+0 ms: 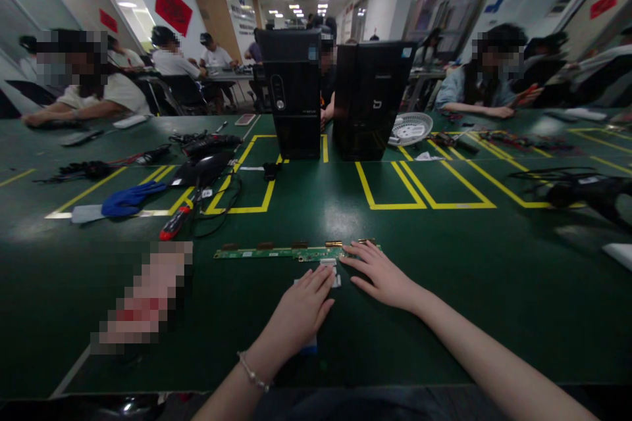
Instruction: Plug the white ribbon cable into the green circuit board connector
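A long, narrow green circuit board lies flat on the green table, crosswise in front of me. My left hand rests palm down with its fingers stretched out over a white flat ribbon cable at the board's near edge. Most of that cable is under the hand; a blue end peeks out below it. On the board's right end lie the fingertips of my right hand, fingers spread, covering part of the board.
Two black computer towers stand ahead. To the left are a red-and-black screwdriver, a blue glove and dark cables. A pixelated object lies nearer. Yellow tape marks the table, and a white basket sits behind. Other people sit around.
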